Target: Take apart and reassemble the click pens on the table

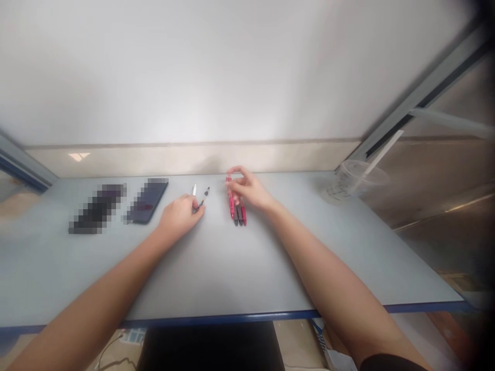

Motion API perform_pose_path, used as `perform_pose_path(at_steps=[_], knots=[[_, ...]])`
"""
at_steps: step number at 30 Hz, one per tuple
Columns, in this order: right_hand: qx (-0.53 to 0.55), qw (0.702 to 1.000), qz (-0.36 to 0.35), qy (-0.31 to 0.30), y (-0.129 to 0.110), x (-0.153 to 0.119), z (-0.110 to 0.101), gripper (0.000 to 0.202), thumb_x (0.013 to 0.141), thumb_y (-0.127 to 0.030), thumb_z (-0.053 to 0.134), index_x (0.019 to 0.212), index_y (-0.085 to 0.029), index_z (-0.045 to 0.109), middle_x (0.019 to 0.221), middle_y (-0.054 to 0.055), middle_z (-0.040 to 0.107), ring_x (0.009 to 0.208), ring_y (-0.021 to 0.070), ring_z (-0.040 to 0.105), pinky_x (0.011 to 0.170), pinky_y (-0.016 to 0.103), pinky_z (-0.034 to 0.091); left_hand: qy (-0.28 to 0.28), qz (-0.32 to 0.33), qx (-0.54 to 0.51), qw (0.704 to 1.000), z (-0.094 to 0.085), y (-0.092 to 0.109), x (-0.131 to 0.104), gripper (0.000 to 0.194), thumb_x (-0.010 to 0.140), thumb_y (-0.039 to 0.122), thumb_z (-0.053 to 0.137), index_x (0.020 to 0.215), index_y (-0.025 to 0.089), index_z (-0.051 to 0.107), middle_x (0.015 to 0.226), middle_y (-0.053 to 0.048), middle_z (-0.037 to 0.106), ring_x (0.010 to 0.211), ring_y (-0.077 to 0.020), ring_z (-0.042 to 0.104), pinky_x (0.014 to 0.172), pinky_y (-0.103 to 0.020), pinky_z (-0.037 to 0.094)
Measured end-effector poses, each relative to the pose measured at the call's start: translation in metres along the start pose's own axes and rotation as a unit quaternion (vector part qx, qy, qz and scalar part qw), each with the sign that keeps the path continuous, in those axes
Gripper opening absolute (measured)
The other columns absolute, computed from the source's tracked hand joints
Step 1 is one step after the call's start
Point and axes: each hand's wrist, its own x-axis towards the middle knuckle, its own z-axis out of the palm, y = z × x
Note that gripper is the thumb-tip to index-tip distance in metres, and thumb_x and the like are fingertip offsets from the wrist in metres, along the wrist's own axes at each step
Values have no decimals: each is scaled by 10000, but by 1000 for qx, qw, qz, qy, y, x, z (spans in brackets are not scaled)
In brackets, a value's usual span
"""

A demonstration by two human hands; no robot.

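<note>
My left hand [180,215] rests on the grey table [216,273], its fingers curled over the near ends of a white pen [194,190] and a black pen [205,196] that lie side by side. My right hand [248,189] lies over a small bunch of red and dark pens [237,212]. Its fingertips pinch the far end of one red pen while the others lie flat on the table beside it.
Two dark phones lie at the left, one [148,200] near my left hand and one blurred [97,208] beyond it. A clear plastic cup with a straw [350,181] stands at the back right. A low wall ledge runs behind the table.
</note>
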Motion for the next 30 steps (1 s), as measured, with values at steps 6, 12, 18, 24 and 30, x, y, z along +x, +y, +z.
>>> perform_pose_path(at_steps=[6, 12, 18, 24, 30], knots=[[-8, 1000, -10, -1, 1, 2, -1, 415, 841, -384, 709, 1164, -254, 484, 654, -77, 621, 488, 118, 533, 479, 245, 460, 6, 7, -40, 999, 1, -3, 1, 280, 932, 398, 543, 713, 225, 515, 839, -49, 698, 727, -214, 595, 627, -322, 336], [-5, 1000, -18, 25, 3, 5, -8, 439, 828, -439, 725, 1140, -252, 480, 658, -71, 629, 503, 122, 531, 516, 265, 476, 22, 30, -120, 992, 2, -7, 1, 307, 906, 425, 540, 673, 226, 517, 696, -26, 639, 625, -193, 536, 610, -312, 345], [-8, 1000, -14, 18, 1, 3, -9, 434, 843, -457, 733, 1145, -247, 502, 685, -59, 634, 529, 120, 538, 537, 269, 480, 53, 18, -175, 983, 5, -11, 2, 344, 898, 460, 543, 653, 220, 526, 634, -9, 612, 587, -175, 525, 586, -297, 345], [-21, 1000, -5, 2, 2, 3, -2, 492, 832, -436, 734, 1205, -262, 464, 681, -72, 635, 525, 124, 543, 536, 262, 467, 72, 13, -246, 967, 6, -16, 3, 340, 899, 475, 557, 683, 214, 553, 612, 10, 589, 576, -160, 530, 582, -285, 377], [-22, 999, -30, 29, 2, 3, 6, 418, 844, -474, 713, 1127, -250, 502, 697, -64, 601, 578, 120, 508, 568, 262, 437, 72, -4, -274, 959, 1, -10, -2, 333, 896, 440, 577, 654, 216, 533, 586, 23, 564, 541, -145, 501, 562, -283, 372]])
